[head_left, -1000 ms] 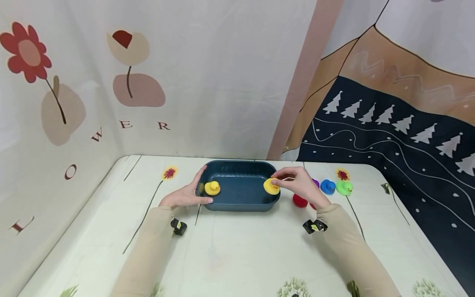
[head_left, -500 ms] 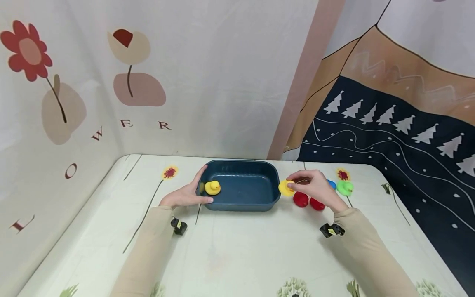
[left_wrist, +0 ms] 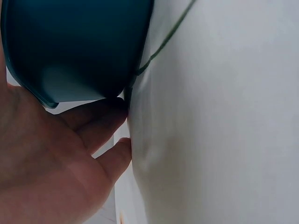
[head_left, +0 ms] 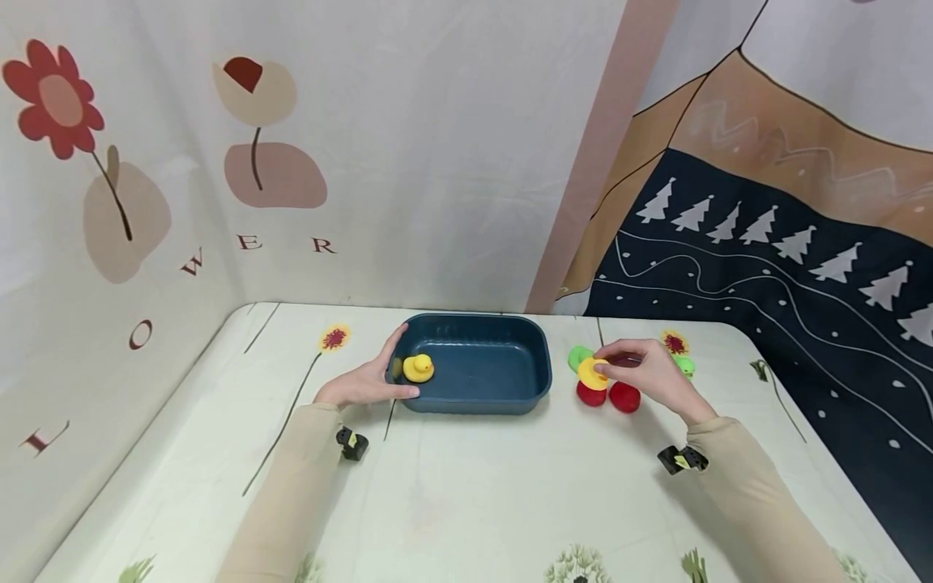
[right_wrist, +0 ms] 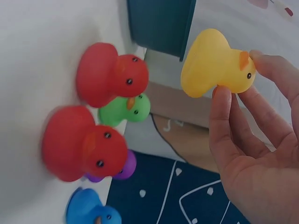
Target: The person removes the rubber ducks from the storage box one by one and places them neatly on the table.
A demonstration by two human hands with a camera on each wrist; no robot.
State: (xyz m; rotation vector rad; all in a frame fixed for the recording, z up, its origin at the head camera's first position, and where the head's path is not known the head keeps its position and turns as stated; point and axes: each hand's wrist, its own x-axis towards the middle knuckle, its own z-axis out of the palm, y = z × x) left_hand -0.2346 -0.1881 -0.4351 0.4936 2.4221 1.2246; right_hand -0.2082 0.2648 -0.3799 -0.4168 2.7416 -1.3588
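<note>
My left hand (head_left: 369,380) holds the left end of a dark blue plastic tub (head_left: 470,406), its thumb along the near left corner. In the left wrist view, fingers (left_wrist: 100,123) lie against the tub's end wall. One yellow rubber duck (head_left: 419,368) sits inside the tub at the left. Right of the tub, my right hand (head_left: 651,374) pinches another yellow rubber duck (right_wrist: 205,65) by its head, in the air above the other ducks. Below it stand a red duck (right_wrist: 100,74) and a second red duck (right_wrist: 74,142).
A green duck (head_left: 580,357) stands behind the red ones, and another green duck (head_left: 685,366) is partly hidden by the right hand. Purple (right_wrist: 125,165) and blue ducks (right_wrist: 88,207) show in the right wrist view. Patterned cloth (head_left: 437,162) hangs behind the white tabletop (head_left: 466,502).
My right hand has carried the yellow duck from over the tub's right end to the right, above the red ducks. The left hand and the tub stay put.
</note>
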